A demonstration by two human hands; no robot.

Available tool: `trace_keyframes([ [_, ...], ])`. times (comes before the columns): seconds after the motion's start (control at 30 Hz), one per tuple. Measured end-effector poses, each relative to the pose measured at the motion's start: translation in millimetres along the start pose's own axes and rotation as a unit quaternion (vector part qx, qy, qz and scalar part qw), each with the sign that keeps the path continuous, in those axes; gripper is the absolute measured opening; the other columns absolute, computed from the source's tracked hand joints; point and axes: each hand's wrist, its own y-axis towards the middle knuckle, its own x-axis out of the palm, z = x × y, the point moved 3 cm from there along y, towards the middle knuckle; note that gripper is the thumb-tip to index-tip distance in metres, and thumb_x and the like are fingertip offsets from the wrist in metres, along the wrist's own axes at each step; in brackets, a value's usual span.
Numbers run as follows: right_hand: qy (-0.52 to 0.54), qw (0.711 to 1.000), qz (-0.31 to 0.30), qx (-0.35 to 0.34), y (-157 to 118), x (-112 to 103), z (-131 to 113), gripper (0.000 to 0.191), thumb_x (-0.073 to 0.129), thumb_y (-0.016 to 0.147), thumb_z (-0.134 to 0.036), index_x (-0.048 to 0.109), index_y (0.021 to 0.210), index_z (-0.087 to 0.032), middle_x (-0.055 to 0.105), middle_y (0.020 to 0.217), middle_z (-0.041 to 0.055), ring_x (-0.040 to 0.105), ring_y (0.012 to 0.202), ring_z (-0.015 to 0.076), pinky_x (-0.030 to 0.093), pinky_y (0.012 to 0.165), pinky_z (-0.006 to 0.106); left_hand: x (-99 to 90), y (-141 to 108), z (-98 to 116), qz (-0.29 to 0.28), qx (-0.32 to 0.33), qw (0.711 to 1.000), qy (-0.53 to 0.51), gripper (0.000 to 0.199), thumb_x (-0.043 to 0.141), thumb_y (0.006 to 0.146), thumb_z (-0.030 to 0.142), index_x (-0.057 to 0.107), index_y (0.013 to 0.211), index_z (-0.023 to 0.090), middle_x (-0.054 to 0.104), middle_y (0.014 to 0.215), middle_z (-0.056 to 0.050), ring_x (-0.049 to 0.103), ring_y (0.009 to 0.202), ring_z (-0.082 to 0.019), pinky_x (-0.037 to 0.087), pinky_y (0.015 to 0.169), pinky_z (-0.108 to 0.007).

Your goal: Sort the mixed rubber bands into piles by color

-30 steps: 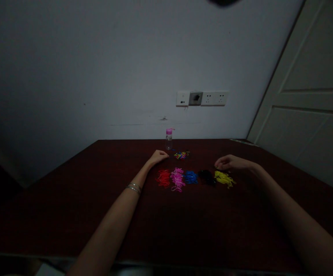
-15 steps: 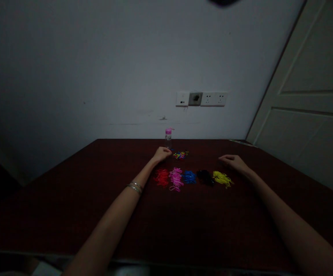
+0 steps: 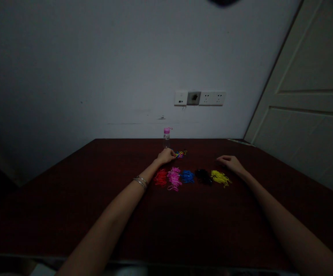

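My left hand (image 3: pixel 166 155) is at the near-left edge of a small mixed pile of coloured rubber bands (image 3: pixel 180 154). Its fingertips are pinched together against the pile; whatever is between them is too small to make out. My right hand (image 3: pixel 232 163) rests on the table behind the yellow rubber bands (image 3: pixel 220 177), fingers curled and closed, with nothing visible in them. Sorted piles run in a row: red rubber bands (image 3: pixel 160 178) beside my left wrist, then pink rubber bands (image 3: pixel 174 178), blue rubber bands (image 3: pixel 187 176), black rubber bands (image 3: pixel 203 176) and the yellow ones.
A clear bottle with a pink cap (image 3: pixel 167 137) stands upright behind my left hand. The dark red table (image 3: pixel 166 226) meets a wall with a row of sockets (image 3: pixel 200 98). A pale door (image 3: pixel 301 96) is on the right.
My left hand has moved slightly right and toward me, its fingertips now against the mixed pile. My right hand stays in place; the whole view has shifted a little.
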Motion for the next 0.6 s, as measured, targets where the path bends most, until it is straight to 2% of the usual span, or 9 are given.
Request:
trace_keyframes([
  [0.27,-0.011,1.0,-0.003,0.0,-1.5,2.1,-1.3,0.031,0.054,0.067,-0.038,0.069,0.077,-0.013,0.066,0.068,0.0045,0.056,0.06,0.0154,0.042,0.056,0.025,1.2,6.7,-10.4,-0.006,0.007,1.0,0.015,0.012,0.063,0.065,0.022,0.069,0.074,0.016,0.065,0.074,-0.003,0.052,0.064,-0.011,0.036,0.057,-0.019],
  [0.4,-0.019,1.0,0.002,-0.004,-2.8,1.7,-4.2,0.027,0.055,0.066,-0.036,0.069,0.075,-0.014,0.068,0.073,0.0049,0.058,0.066,0.0167,0.043,0.06,0.025,2.0,10.4,-16.9,-0.002,0.016,1.0,-0.014,0.008,0.062,0.064,0.018,0.069,0.067,0.014,0.062,0.064,-0.002,0.05,0.059,-0.009,0.036,0.055,-0.018],
  [0.6,-0.012,1.0,-0.004,0.004,-1.2,2.0,-1.3,0.028,0.056,0.066,-0.037,0.069,0.076,-0.014,0.067,0.069,0.004,0.058,0.062,0.016,0.043,0.057,0.024,-2.8,10.1,-19.8,-0.011,0.014,0.995,-0.093,0.008,0.064,0.061,0.016,0.069,0.063,0.011,0.057,0.054,0.0,0.045,0.052,-0.008,0.034,0.052,-0.019],
])
